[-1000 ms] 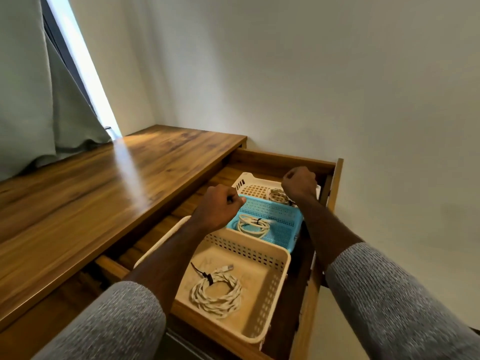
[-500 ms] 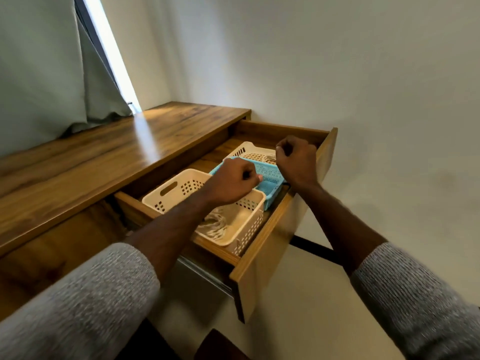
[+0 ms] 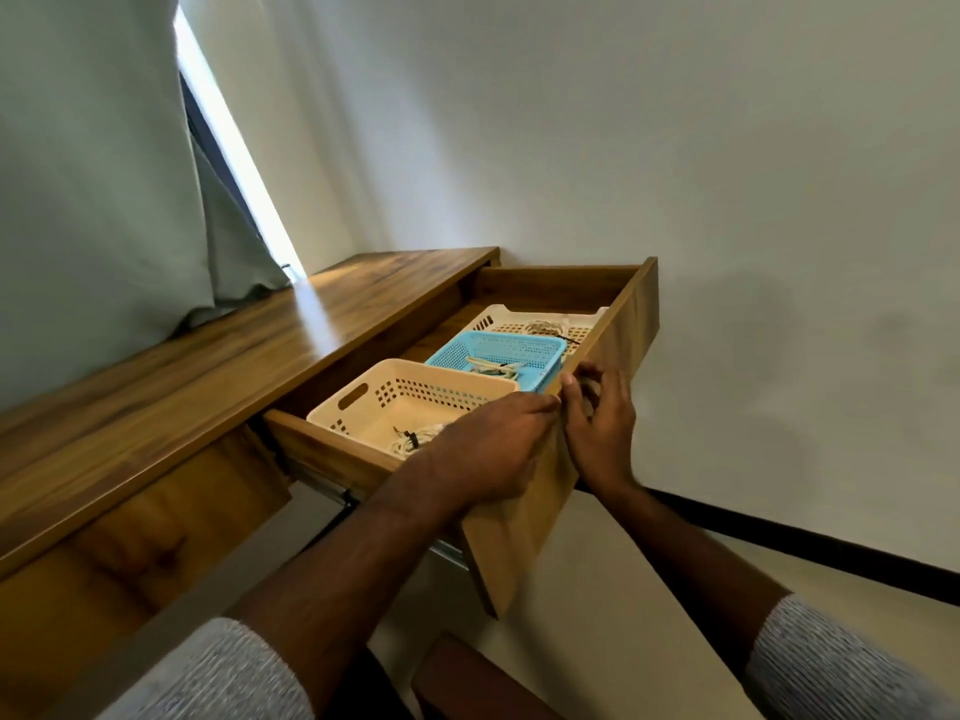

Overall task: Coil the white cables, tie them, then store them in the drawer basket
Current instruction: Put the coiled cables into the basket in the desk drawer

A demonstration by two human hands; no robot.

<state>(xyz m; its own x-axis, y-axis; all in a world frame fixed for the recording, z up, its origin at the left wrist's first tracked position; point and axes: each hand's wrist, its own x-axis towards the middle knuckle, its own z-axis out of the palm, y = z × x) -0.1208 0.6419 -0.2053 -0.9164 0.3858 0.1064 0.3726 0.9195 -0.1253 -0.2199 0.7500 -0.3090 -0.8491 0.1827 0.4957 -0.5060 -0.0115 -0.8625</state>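
1. The white cables lie coiled in three baskets inside the open drawer (image 3: pixel 613 350). One coil (image 3: pixel 415 441) with a dark tie sits in the near cream basket (image 3: pixel 363 407). Another (image 3: pixel 493 367) is in the blue basket (image 3: pixel 519 348). A third (image 3: pixel 545 324) is in the far cream basket (image 3: pixel 498 317).
2. The cables look light and bendy. They would flop if picked up by one end, so it is best to take a coil around the whole loop or by the tie.
3. The left hand (image 3: pixel 488 449) rests over the drawer's front edge with fingers bent. It holds no cable.
4. The right hand (image 3: pixel 597 423) touches the drawer front, fingers loosely curved and empty.
5. The wooden desk (image 3: pixel 208 371) looks smooth and shiny. A white wall (image 3: pixel 675 148) is behind it and a grey curtain (image 3: pixel 104 174) hangs at the left.
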